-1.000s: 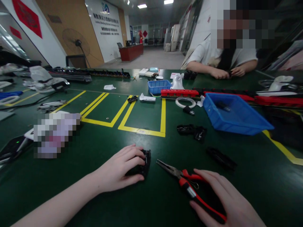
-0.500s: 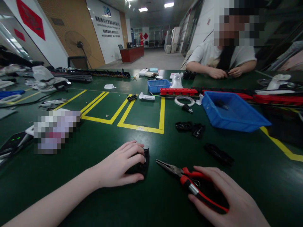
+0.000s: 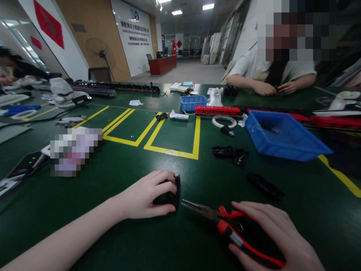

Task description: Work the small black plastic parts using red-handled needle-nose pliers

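My left hand (image 3: pixel 155 194) rests over a black plastic part (image 3: pixel 177 192) on the green table (image 3: pixel 124 241), its fingers curled round the part and covering most of it. In my right hand (image 3: pixel 273 233) are needle-nose pliers (image 3: pixel 222 220) with red and black handles, the thumb on one side and the fingers on the other. The plier jaws are slightly parted, and their tips point left, just right of the black part without touching it.
Black parts (image 3: pixel 229 152) and another long black part (image 3: pixel 265 186) lie beyond the pliers. A blue bin (image 3: pixel 287 141) stands at the right, a smaller blue basket (image 3: pixel 193 103) farther back. A person (image 3: pixel 270 75) sits across the table. A phone-like device (image 3: pixel 26 163) lies left.
The view has shifted a little, moving the surroundings rightward. The plier tips are closer to the black part and slightly lower. My left hand keeps its hold.
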### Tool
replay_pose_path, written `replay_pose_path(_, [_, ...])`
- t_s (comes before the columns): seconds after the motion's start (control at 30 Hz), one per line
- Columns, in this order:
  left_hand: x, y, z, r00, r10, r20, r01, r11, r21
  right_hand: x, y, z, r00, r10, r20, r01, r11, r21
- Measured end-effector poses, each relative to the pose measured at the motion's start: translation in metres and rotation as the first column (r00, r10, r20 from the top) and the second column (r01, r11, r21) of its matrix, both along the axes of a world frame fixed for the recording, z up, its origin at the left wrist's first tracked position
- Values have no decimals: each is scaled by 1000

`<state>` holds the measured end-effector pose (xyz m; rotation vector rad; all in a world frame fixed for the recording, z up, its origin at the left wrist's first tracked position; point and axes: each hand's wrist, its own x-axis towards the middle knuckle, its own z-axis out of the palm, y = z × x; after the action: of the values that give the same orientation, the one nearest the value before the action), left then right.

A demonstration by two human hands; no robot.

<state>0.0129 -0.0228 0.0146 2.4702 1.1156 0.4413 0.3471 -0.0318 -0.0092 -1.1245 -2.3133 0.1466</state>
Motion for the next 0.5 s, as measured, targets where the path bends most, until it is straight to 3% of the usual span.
replay_pose_path(0.23, [2,0,-5,996,-89,32,89,996,9,1,-2,3,1000,25,8,-25,1000,15])
replay_pose_path(0.5, [4,-1,6,997,-54,61,56,998,-31,1,-1,1,992,110,59,-113,992,48])
